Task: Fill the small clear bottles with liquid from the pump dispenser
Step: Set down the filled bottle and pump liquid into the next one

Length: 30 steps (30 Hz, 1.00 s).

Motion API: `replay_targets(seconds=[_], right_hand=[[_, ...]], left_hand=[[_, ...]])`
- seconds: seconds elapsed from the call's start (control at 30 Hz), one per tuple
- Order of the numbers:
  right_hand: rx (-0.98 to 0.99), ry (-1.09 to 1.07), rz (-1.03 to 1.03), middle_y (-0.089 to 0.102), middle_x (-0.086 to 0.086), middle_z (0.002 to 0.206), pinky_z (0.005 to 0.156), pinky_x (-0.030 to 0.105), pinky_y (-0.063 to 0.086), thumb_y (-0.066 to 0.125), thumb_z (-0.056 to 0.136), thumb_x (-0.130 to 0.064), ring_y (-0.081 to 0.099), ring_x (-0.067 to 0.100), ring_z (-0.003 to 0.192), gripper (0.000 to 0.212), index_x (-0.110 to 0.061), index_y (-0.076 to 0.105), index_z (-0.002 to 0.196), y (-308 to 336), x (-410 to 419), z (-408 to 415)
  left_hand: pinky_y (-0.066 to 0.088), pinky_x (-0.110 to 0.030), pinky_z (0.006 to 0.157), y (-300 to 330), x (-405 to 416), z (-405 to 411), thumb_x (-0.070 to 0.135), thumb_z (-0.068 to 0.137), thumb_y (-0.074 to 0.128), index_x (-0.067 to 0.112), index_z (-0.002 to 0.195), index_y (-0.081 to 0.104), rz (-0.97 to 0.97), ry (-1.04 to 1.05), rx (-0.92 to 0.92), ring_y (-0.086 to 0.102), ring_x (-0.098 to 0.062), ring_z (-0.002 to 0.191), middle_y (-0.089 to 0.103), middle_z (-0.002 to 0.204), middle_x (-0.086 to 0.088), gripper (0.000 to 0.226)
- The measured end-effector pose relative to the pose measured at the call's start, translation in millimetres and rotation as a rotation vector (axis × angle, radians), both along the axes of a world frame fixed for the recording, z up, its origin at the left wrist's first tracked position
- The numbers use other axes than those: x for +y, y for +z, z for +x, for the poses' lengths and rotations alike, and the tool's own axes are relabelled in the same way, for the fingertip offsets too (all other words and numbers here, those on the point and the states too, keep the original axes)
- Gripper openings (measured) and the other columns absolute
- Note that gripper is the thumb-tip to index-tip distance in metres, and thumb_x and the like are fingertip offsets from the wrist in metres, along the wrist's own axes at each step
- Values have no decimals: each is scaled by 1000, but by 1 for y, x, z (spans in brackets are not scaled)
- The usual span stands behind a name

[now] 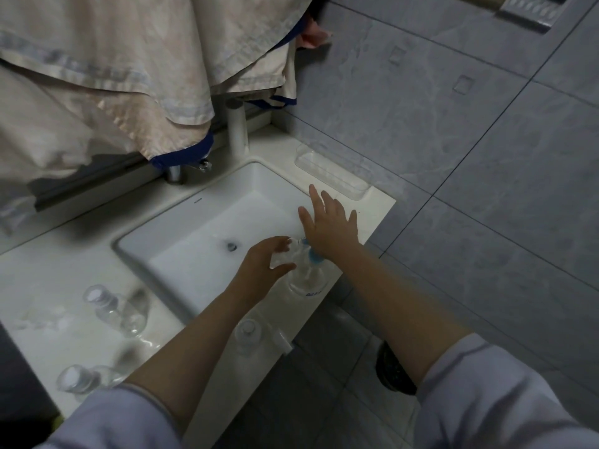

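The left hand [262,265] is curling its grip round a small clear bottle [287,254], holding it under the blue nozzle of the pump dispenser [308,277], which is standing at the bench's front edge beside the sink [194,228]; the right hand [330,225] is pressing flat-fingered on the pump; the mouth's alignment is blurred, possibly off; liquid may be missing it, or the push may be tipping the dispenser floorward.

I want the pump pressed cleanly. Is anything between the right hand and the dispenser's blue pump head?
Nothing visible. The right hand, fingers straight, lies on the blue pump head of the dispenser; the left hand holds a small clear bottle beside its nozzle.
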State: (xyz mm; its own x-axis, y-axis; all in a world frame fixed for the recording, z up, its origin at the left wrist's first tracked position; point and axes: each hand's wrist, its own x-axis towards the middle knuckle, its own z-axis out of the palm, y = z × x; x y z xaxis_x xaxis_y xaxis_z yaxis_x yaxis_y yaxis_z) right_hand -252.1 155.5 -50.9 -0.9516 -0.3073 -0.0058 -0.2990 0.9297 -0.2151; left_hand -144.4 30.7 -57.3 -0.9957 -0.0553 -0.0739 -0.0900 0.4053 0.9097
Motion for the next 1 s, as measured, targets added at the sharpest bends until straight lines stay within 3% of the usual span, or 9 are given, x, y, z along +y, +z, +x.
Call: replay_targets(seconds=[0.1, 0.2, 0.3, 0.4, 0.53, 0.67, 0.73, 0.87, 1.0], right_hand=[[1, -32, -43, 11, 3, 160, 114, 57, 2, 10, 96, -59, 12, 29, 146, 61, -34, -1, 151, -6, 0, 3], [-23, -46, -45, 12, 3, 159, 114, 56, 1, 9, 96, -57, 12, 29, 145, 59, -35, -1, 150, -11, 0, 3], [-31, -50, -29, 13, 4, 159, 114, 57, 2, 10, 97, -57, 13, 30, 145, 60, -34, -1, 151, -13, 0, 4], [-22, -34, -18, 13, 4, 159, 113, 58, 4, 11, 96, -58, 14, 30, 145, 61, -33, 0, 151, -11, 0, 2], [35, -19, -16, 13, 4, 159, 113, 58, 3, 11, 96, -59, 14, 30, 145, 62, -34, -1, 151, -6, -1, 0], [8, -58, -40, 14, 4, 159, 113, 58, 3, 11, 96, -59, 14, 30, 145, 61, -34, 1, 151, -13, -1, 1], [-9, -60, -30, 13, 5, 159, 113, 58, 2, 10, 96, -59, 13, 30, 145, 61, -34, 0, 151, -15, -1, 0], [15, -35, -1, 11, 4, 159, 113, 58, 0, 9, 94, -62, 12, 30, 145, 63, -34, -3, 150, -13, -1, -1], [46, -30, -14, 13, 4, 159, 113, 58, 2, 9, 94, -62, 14, 31, 145, 64, -34, -1, 151, -10, -2, 0]], left_hand=[[34, -32, 107, 0, 0, -4, 20, 86, 54, 37, 114, 61, 0, -23, 2, 57, -3, 111, 66, 113, 12, 33], [29, -34, 111, -6, -4, -2, 31, 83, 58, 50, 110, 58, -53, -32, -7, 51, 2, 117, 60, 119, 25, 33], [17, -39, 115, -14, -7, -2, 35, 83, 63, 20, 128, 51, -190, 34, 27, 43, -19, 129, 52, 135, -3, 48], [4, -42, 117, -14, -5, -4, 57, 79, 43, 10, 129, 49, -384, -30, 46, 40, -23, 133, 49, 138, -9, 69], [21, -39, 117, -6, -5, 2, 56, 74, 48, 14, 135, 43, -164, 19, 57, 32, -21, 137, 39, 145, -6, 75], [33, -25, 106, -2, 1, 3, 59, 66, 41, -2, 130, 47, -99, 9, 69, 50, 6, 113, 51, 133, -16, 88], [35, -27, 105, -6, 2, 0, 44, 80, 48, -8, 126, 48, -146, 10, 42, 57, -17, 115, 55, 128, -21, 69], [34, -33, 109, -6, 0, 1, 40, 83, 49, -6, 127, 47, -147, -10, 54, 52, -30, 119, 54, 129, -19, 64], [28, -29, 112, -4, -1, 0, 63, 57, 29, 29, 126, 53, -99, -30, 42, 51, -6, 120, 57, 122, -12, 81]])
